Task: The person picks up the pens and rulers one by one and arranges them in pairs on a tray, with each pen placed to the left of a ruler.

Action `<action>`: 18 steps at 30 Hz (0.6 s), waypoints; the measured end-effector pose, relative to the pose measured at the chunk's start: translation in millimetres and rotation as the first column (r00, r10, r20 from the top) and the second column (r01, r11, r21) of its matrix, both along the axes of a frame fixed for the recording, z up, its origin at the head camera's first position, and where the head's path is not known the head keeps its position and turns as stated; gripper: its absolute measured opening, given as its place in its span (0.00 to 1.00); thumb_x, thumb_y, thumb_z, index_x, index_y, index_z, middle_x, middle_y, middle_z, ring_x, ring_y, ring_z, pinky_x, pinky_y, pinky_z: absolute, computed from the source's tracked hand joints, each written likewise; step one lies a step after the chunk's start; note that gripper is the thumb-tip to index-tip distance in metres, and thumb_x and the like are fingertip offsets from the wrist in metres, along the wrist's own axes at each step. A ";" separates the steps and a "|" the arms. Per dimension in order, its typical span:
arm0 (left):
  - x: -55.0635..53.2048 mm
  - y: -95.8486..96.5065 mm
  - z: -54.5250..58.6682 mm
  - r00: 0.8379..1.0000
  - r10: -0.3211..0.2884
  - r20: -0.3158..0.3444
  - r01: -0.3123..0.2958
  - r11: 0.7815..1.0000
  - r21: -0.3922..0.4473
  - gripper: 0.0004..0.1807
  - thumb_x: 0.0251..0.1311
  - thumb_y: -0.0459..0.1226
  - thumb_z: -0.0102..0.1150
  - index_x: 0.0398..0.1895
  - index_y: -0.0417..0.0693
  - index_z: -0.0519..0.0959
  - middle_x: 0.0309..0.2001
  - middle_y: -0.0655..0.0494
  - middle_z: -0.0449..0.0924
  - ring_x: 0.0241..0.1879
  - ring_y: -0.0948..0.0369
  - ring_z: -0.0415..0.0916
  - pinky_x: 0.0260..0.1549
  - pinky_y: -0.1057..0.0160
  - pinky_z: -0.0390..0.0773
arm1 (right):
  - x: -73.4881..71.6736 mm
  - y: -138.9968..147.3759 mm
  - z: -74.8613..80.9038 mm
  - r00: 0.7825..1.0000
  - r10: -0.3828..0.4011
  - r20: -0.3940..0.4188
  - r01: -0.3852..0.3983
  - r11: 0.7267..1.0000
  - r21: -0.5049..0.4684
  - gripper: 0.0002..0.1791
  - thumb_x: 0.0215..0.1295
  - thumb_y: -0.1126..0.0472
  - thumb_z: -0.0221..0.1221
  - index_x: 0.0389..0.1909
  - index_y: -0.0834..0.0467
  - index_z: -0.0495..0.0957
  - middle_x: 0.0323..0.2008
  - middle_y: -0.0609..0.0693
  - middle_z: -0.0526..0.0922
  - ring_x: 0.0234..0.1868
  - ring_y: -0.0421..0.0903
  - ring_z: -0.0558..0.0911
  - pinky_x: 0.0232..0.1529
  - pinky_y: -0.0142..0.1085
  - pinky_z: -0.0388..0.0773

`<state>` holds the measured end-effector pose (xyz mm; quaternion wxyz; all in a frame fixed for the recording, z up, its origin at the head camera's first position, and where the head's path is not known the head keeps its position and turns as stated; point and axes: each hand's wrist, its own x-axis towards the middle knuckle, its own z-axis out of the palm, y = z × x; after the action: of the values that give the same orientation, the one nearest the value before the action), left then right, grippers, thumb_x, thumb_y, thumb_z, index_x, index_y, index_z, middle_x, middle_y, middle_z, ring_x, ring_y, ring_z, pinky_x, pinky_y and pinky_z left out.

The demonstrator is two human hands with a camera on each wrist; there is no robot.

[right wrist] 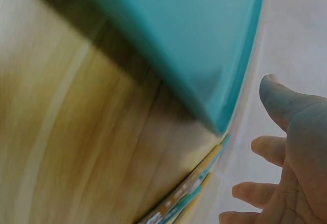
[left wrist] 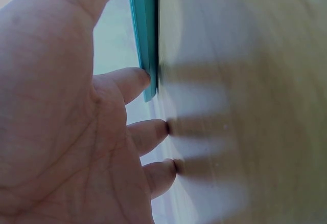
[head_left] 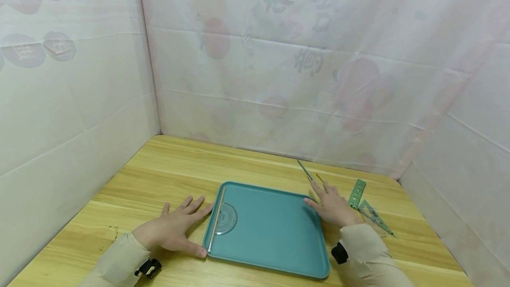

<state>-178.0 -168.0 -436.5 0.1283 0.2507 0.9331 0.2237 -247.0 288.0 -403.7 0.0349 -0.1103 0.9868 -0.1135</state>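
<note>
On the table lies a teal tray [head_left: 275,229]. Inside it, along the left rim, are a clear round protractor [head_left: 228,219] and a thin pale stick [head_left: 217,216] whose exact kind I cannot tell. My left hand [head_left: 177,227] is spread at the tray's left side, its thumb by the near corner and its index finger touching the rim; in the left wrist view, two other fingertips [left wrist: 162,128] rest on the tabletop. My right hand [head_left: 332,207], fingers extended, is over the far right corner and holds nothing. Beyond its fingers lie slender blue [head_left: 305,170] and yellow [head_left: 320,177] sticks, partly hidden.
Right of my right hand lie a green stencil ruler [head_left: 357,193] and a clear set square with green edging [head_left: 376,218]. The wooden table [head_left: 179,163] meets printed cloth walls [head_left: 255,79] at the back and both sides.
</note>
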 end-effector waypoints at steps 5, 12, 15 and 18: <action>0.1 0.4 0.6 1.000 0.000 0.000 0.000 1.000 -0.005 0.65 0.52 0.71 0.73 0.89 0.59 0.53 0.88 0.41 0.45 0.85 0.30 0.41 0.63 0.07 0.36 | -8.1 14.3 -6.3 1.000 0.000 -0.023 0.001 1.000 0.010 0.43 0.82 0.41 0.55 0.85 0.62 0.57 0.80 0.80 0.54 0.79 0.83 0.56 0.66 0.80 0.64; 0.1 0.2 1.0 1.000 0.002 0.002 -0.002 1.000 -0.001 0.66 0.52 0.71 0.74 0.89 0.59 0.53 0.88 0.41 0.45 0.85 0.30 0.41 0.63 0.07 0.36 | -16.1 23.5 -8.0 0.998 -0.017 -0.060 0.021 0.998 0.065 0.39 0.81 0.45 0.59 0.81 0.64 0.65 0.72 0.80 0.69 0.69 0.79 0.73 0.59 0.71 0.79; -0.8 -0.4 1.6 1.000 -0.001 0.005 0.001 1.000 0.001 0.66 0.52 0.71 0.74 0.89 0.60 0.52 0.88 0.41 0.45 0.85 0.30 0.41 0.64 0.07 0.36 | -19.4 24.3 -5.6 0.997 -0.015 -0.081 0.021 0.998 0.066 0.35 0.79 0.48 0.62 0.77 0.65 0.71 0.65 0.77 0.77 0.59 0.74 0.82 0.51 0.64 0.84; -1.5 -1.2 2.1 1.000 -0.002 0.011 0.002 1.000 0.004 0.65 0.53 0.70 0.73 0.89 0.60 0.52 0.88 0.42 0.45 0.86 0.30 0.41 0.64 0.07 0.36 | -23.5 24.0 -3.8 0.996 -0.028 -0.089 0.031 0.999 0.035 0.30 0.78 0.53 0.64 0.72 0.67 0.75 0.57 0.73 0.82 0.47 0.64 0.86 0.42 0.56 0.85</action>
<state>-179.5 -169.2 -434.4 0.1332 0.2508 0.9316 0.2268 -270.5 312.0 -407.5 -0.0086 -0.0999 0.9908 -0.0908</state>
